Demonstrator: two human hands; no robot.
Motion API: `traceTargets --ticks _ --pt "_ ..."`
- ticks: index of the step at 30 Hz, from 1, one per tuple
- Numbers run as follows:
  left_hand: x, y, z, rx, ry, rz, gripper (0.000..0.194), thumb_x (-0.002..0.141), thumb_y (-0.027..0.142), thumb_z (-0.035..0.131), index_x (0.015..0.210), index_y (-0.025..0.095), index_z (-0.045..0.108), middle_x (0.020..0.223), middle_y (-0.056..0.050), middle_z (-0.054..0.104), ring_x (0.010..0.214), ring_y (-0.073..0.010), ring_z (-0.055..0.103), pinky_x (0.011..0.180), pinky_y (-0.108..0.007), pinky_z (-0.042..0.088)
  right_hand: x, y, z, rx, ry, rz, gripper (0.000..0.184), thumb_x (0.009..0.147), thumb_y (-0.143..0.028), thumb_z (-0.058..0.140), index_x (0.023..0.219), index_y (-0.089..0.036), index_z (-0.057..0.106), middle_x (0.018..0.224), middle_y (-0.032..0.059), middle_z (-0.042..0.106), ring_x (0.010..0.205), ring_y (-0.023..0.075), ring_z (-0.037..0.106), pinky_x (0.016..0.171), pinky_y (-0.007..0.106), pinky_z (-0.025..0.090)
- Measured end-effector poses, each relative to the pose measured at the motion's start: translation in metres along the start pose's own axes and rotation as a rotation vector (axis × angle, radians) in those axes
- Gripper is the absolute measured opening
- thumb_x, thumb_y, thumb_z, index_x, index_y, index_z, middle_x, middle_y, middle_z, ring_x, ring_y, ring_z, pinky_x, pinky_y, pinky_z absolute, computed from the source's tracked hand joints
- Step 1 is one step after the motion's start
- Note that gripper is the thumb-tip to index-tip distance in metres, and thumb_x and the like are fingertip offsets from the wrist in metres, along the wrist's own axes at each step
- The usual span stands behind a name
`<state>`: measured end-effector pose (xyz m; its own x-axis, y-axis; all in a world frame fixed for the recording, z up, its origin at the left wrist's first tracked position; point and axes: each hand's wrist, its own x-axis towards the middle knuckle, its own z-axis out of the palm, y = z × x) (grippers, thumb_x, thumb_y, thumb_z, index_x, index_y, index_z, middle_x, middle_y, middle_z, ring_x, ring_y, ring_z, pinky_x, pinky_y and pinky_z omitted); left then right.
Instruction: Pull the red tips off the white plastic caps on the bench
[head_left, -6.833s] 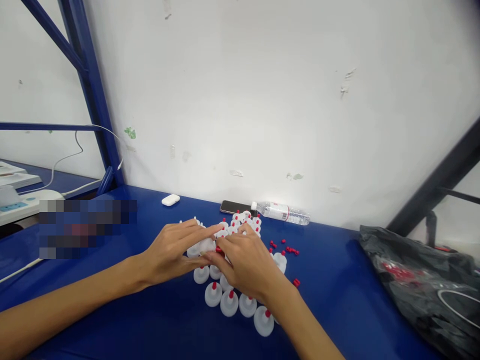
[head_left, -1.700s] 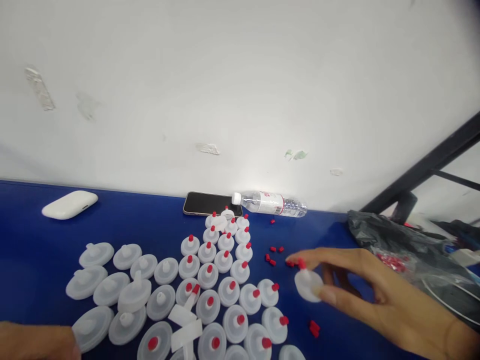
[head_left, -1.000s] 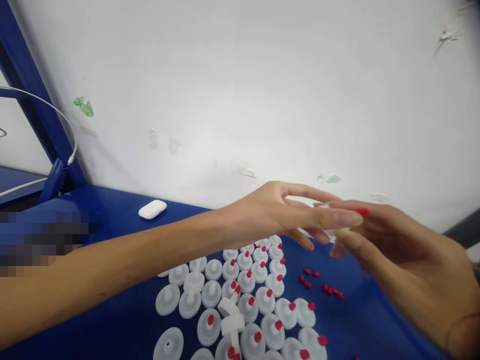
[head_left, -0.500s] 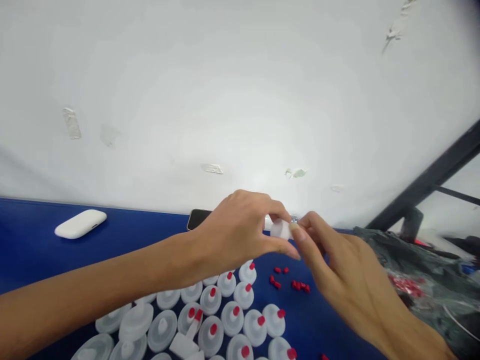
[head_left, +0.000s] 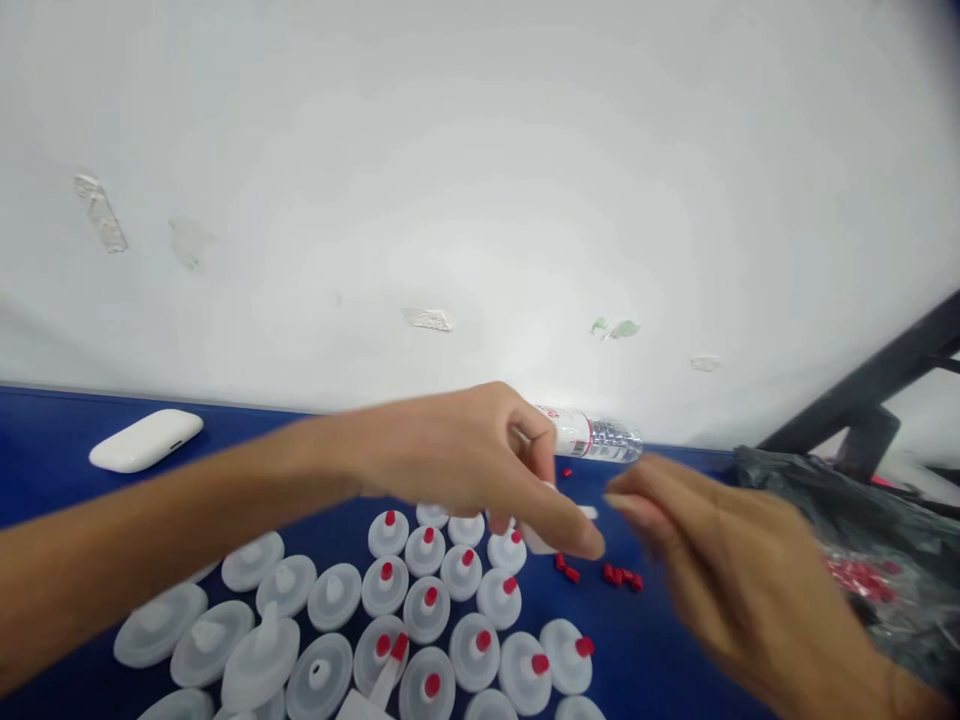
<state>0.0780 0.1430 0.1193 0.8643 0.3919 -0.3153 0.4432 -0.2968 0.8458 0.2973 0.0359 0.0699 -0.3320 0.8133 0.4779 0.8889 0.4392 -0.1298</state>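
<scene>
My left hand (head_left: pixel 487 470) pinches a white plastic nozzle cap (head_left: pixel 538 538) between thumb and fingers, its narrow tip pointing right. The fingers cover much of the piece, and no red shows on its tip. Just to the right, my right hand (head_left: pixel 720 560) is blurred, with thumb and index finger pressed together. Whether anything sits in that pinch I cannot make out. Below both hands stand several translucent white nozzle caps (head_left: pixel 474 650) with red tips. Small loose red tip covers (head_left: pixel 622 577) lie on the blue table (head_left: pixel 645 650) between my hands. Further left, several nozzle caps (head_left: pixel 334 597) have bare tips.
A clear water bottle (head_left: pixel 611 440) lies against the white wall behind my hands. A white rounded case (head_left: pixel 146 440) rests at the back left. On the right are a dark plastic bag (head_left: pixel 810 490) and a clear bag of red pieces (head_left: pixel 862 580).
My right hand has come away from the white piece and moved right and down. My left hand has lowered, still holding the piece. The bottle shows more fully, and the dark phone is hidden.
</scene>
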Motion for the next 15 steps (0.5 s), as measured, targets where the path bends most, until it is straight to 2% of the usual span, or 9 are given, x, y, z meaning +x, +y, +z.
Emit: traceTargets --ticks 1,3,4,6,8,9,11,13,15 --pt "-0.005 0.000 -0.010 0.049 -0.061 -0.036 0.029 0.068 0.045 0.080 0.076 0.025 0.060 0.074 0.004 0.065 0.064 -0.0131 0.051 0.053 -0.026 0.037 0.000 0.004 -0.003 -0.071 0.063 0.002 0.031 0.104 -0.033 0.037 0.078 -0.023 0.051 0.062 -0.0053 0.052 0.046 0.0098 0.044 0.049 0.026 0.032" --pt "-0.013 -0.004 -0.029 0.162 -0.038 -0.107 0.024 0.076 0.048 0.075 0.085 0.026 0.068 0.082 0.000 0.070 0.074 -0.0164 0.058 0.058 -0.027 0.040 0.000 0.013 -0.006 -0.136 0.067 0.060 0.033 0.104 -0.036 0.038 0.076 -0.024 0.050 0.061 -0.0048 0.052 0.047 0.0110 0.046 0.050 0.026 0.033" --pt "-0.017 -0.006 -0.037 0.216 -0.013 -0.125 0.022 0.079 0.046 0.073 0.092 0.028 0.069 0.089 0.000 0.073 0.080 -0.0177 0.061 0.062 -0.028 0.041 0.001 0.016 -0.005 -0.131 -0.010 0.092 0.035 0.104 -0.038 0.037 0.074 -0.024 0.049 0.061 -0.0043 0.053 0.050 0.0119 0.049 0.051 0.026 0.035" --pt "-0.022 -0.011 -0.046 0.345 0.046 -0.134 0.018 0.085 0.046 0.066 0.098 0.033 0.069 0.093 0.002 0.074 0.087 -0.0189 0.064 0.068 -0.028 0.044 0.002 0.019 0.001 -0.080 -0.247 0.113 0.037 0.105 -0.040 0.036 0.076 -0.025 0.053 0.069 -0.0027 0.060 0.058 0.0142 0.057 0.057 0.027 0.040" --pt "-0.025 -0.015 -0.048 0.476 0.052 -0.137 0.015 0.088 0.046 0.062 0.093 0.035 0.070 0.090 0.004 0.075 0.085 -0.0183 0.065 0.069 -0.028 0.046 0.001 0.018 0.013 -0.023 -0.455 0.110 0.033 0.104 -0.040 0.038 0.082 -0.026 0.060 0.080 -0.0020 0.066 0.069 0.0166 0.064 0.065 0.029 0.045" --pt "-0.026 -0.015 -0.046 0.536 0.040 -0.143 0.015 0.088 0.046 0.061 0.090 0.034 0.070 0.087 0.004 0.074 0.081 -0.0177 0.065 0.066 -0.027 0.046 0.000 0.017 0.019 -0.006 -0.512 0.107 0.030 0.104 -0.040 0.041 0.086 -0.028 0.062 0.085 -0.0020 0.068 0.073 0.0176 0.065 0.068 0.031 0.046" --pt "-0.028 -0.015 -0.040 0.656 0.038 -0.170 0.012 0.085 0.043 0.064 0.087 0.033 0.071 0.087 0.003 0.073 0.076 -0.0164 0.064 0.062 -0.026 0.046 -0.001 0.014 0.026 -0.002 -0.542 0.117 0.021 0.101 -0.042 0.048 0.097 -0.031 0.065 0.094 -0.0019 0.071 0.076 0.0192 0.068 0.071 0.032 0.048" --pt "-0.031 -0.014 -0.034 0.759 0.094 -0.218 0.012 0.081 0.041 0.066 0.089 0.035 0.072 0.095 0.003 0.073 0.075 -0.0163 0.065 0.059 -0.026 0.047 -0.001 0.011 0.027 -0.013 -0.526 0.143 0.021 0.098 -0.046 0.051 0.106 -0.034 0.065 0.099 -0.0017 0.072 0.074 0.0196 0.069 0.072 0.034 0.050" --pt "-0.034 -0.015 -0.030 0.819 0.156 -0.271 0.014 0.080 0.040 0.064 0.091 0.037 0.072 0.100 0.002 0.073 0.071 -0.0175 0.066 0.057 -0.028 0.047 -0.001 0.008 0.021 -0.008 -0.507 0.155 0.023 0.099 -0.047 0.048 0.101 -0.033 0.066 0.094 -0.0025 0.073 0.068 0.0178 0.068 0.069 0.032 0.051"
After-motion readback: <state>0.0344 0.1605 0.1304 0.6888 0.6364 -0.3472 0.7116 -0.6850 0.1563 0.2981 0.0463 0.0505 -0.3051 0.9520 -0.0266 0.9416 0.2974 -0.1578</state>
